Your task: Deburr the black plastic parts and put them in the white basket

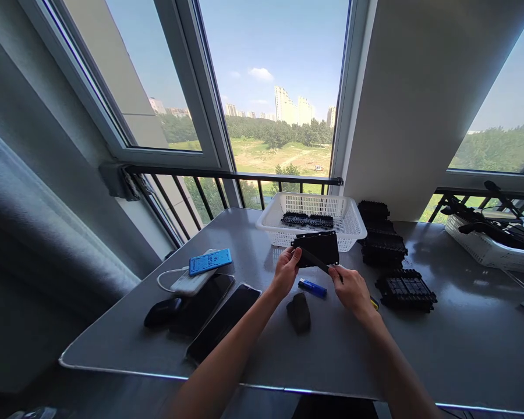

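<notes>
My left hand point(286, 269) is closed on the left edge of a flat black plastic panel point(325, 244), with the thumb on top. A narrow dark strip point(317, 261) runs slantwise across the panel's near side. My right hand point(349, 288) pinches the strip's lower right end by the panel's corner. The panel is held in the air in front of a white plastic basket point(353, 230). Beneath my hands, a slim blue tool point(312, 288) and a dark grey block point(299, 313) lie on the table. Something yellow point(374, 302) is partly hidden behind my right wrist.
Black ribbed plastic parts point(308, 220) lie in the basket. More are stacked point(382, 238) right of it, and one point(406, 290) lies nearer. At left are a blue-screened phone point(210, 262), dark flat devices point(225, 323) and a black mouse point(162, 312). Another basket point(491, 250) stands far right.
</notes>
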A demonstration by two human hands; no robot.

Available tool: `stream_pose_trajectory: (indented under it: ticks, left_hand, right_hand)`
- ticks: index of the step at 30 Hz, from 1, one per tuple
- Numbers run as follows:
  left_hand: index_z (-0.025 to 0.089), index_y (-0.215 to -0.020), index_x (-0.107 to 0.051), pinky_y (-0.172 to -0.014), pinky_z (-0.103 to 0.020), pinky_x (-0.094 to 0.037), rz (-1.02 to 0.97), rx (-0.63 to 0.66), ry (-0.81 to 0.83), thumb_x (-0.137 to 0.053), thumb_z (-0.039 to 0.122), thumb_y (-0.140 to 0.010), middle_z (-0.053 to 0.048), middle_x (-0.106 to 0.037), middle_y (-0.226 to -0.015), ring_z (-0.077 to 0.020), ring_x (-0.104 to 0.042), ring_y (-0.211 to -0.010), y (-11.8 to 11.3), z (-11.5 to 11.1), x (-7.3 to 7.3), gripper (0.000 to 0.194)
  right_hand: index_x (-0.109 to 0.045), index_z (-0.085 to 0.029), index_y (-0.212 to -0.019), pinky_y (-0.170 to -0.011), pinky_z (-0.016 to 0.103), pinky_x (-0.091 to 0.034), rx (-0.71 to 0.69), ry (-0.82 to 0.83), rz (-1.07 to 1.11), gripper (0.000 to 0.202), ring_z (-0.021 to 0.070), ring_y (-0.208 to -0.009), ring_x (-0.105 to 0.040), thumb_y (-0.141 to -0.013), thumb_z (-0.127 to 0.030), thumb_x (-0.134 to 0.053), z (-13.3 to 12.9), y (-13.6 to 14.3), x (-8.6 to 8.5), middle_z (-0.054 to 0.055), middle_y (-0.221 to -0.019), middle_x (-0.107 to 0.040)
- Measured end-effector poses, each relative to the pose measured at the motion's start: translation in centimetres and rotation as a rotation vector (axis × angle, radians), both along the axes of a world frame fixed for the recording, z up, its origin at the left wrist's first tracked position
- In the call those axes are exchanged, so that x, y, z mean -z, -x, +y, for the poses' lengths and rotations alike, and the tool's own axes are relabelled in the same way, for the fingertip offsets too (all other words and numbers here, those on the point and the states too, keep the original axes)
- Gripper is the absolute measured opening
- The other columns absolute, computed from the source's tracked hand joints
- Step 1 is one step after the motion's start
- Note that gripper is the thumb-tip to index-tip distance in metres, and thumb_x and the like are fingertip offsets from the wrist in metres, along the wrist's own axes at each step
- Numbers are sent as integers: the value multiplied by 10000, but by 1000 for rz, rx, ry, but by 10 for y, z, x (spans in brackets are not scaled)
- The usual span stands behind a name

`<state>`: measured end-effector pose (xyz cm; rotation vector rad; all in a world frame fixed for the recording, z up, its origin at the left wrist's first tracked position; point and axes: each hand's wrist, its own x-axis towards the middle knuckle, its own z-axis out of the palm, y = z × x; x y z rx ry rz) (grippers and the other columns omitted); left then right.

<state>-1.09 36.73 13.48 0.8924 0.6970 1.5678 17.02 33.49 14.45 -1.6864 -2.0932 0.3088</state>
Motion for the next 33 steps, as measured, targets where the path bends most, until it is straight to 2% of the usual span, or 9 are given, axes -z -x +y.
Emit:
stream_pose_trajectory:
  ticks: [8,14,19,23,27,33]
  left_hand:
    - [168,-923,-672,-887,-279,-473,-79,-52,-28,-741,451,-717,-39,-713,-948,-162,-647,-916,13,8,-3,357]
    - [145,-884,-672,-870,-320,-487,-91,-14,11,-725,469,-725,-55,-712,-898,-199,-651,-922,7,5,1,365]
    - [144,-937,-667,-866,-309,-490,-131,-91,32,-726,445,-728,-59,-718,-937,-191,-656,-922,15,7,-5,372]
    - [162,-921,-655,-867,-313,-498,-100,-59,42,-757,392,-701,-43,-721,-905,-190,-666,-906,19,8,-8,334]
    - [179,-979,-638,-881,-325,-503,-76,-42,63,-780,299,-673,-35,-723,-911,-192,-670,-915,18,7,-7,358]
    - [161,-999,-631,-921,-314,-483,-105,-101,68,-781,299,-676,-46,-716,-948,-173,-663,-920,22,12,-3,382]
  right_hand:
    - [-660,-207,-841,-557,260,-247,1,10,28,416,174,-702,-625,-987,-411,-329,-3,-6,-7,58,-791,-699]
    - [-668,-219,-841,-565,273,-239,13,-5,9,377,185,-743,-635,-978,-397,-366,-3,-2,-5,54,-823,-705]
    - [-667,-222,-832,-555,270,-237,39,-13,5,398,178,-707,-619,-980,-408,-348,0,-9,-6,50,-780,-697]
    - [-660,-223,-804,-545,276,-221,63,-42,16,407,170,-667,-598,-979,-404,-340,1,-12,-5,44,-750,-687]
    - [-666,-230,-816,-547,273,-226,59,-35,45,420,170,-668,-593,-980,-420,-329,0,-11,-5,39,-749,-686]
    - [-673,-234,-845,-554,270,-240,55,-43,44,414,179,-689,-601,-980,-421,-330,1,-12,-3,40,-758,-691]
